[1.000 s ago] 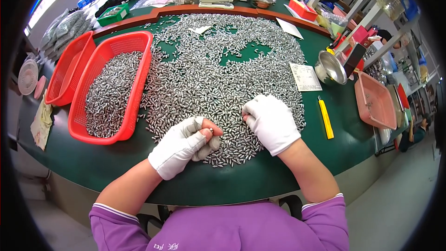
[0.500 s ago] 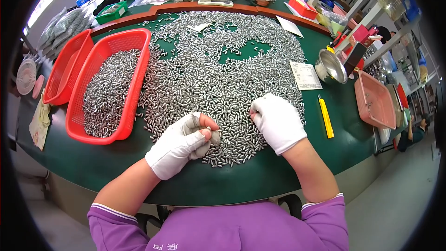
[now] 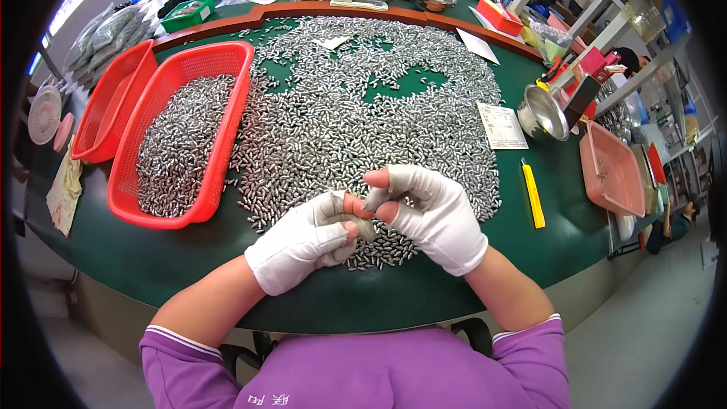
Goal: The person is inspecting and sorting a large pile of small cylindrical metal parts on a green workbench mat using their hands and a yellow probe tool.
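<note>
Many small silvery metal pieces with tapered ends (image 3: 318, 136) cover the green table in a wide spread. My left hand (image 3: 299, 242), in a white glove with bare thumb and index tips, is curled above the near part of the spread. Its fingertips are bent together, and anything in them is too small to make out. Just beside it, my right hand (image 3: 439, 216) is gloved the same way. Its thumb and index close in around something greyish, either a gloved fingertip or a small piece; I cannot tell. The two hands' fingertips almost meet.
On the left, a red perforated basket (image 3: 246, 91) holds more metal pieces, next to another red basket (image 3: 113, 110). To the right are a yellow cutter (image 3: 533, 195), a paper slip (image 3: 501, 127), a metal bowl (image 3: 544, 112) and a pink basket (image 3: 612, 170). A brown wooden rail (image 3: 303, 9) borders the far side.
My right hand has come up from the metal pieces and moved left to my left hand, its thumb and index now showing. My left hand has shifted slightly right.
</note>
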The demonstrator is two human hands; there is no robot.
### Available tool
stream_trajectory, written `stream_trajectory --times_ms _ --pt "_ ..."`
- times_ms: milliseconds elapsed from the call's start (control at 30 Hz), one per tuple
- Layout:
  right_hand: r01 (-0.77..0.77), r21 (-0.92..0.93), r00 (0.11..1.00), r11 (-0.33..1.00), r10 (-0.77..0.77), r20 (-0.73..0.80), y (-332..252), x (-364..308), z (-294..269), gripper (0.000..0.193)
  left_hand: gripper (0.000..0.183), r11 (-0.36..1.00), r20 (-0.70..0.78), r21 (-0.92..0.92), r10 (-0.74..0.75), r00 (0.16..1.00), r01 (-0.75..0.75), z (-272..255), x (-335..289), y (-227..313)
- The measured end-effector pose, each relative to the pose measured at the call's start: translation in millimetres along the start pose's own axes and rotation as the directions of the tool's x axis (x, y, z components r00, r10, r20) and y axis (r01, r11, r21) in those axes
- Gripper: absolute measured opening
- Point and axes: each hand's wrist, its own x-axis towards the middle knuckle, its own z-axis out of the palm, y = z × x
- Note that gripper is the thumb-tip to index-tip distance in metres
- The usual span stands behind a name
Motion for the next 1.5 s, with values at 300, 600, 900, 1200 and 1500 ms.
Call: stream_trajectory --times_ms 300,600,900,1200,1500 --pt "0.152 -0.507 0.977 0.849 -0.208 -0.056 4.0 4.6 6.7 0.038 0.022 0.988 -0.092 0.145 0.064 0.994 -0.050 -1.1 2.7 -5.5" --pt "0.016 -0.993 0.991 0.121 -0.133 0.000 16.9 15.7 -41.9 0.015 0.016 0.980 -0.092 0.179 0.109 0.990 -0.091 2.8 1.6 -3.1" --pt "0.286 -0.767 0.934 0.574 -0.345 0.090 2.8 13.4 -15.7 0.010 0.024 0.995 -0.067 0.085 0.053 0.996 -0.047 2.4 -0.9 0.9" --pt "0.146 -0.426 0.989 0.893 -0.125 0.077 7.5 2.7 2.3 0.016 0.020 0.997 -0.135 0.069 0.037 0.990 -0.028 4.1 1.4 -4.7" --pt "0.037 -0.985 0.977 0.166 -0.214 0.001 15.8 14.3 -45.2 0.015 0.014 0.999 -0.007 0.014 0.048 0.999 -0.048 -2.1 3.8 -4.5"
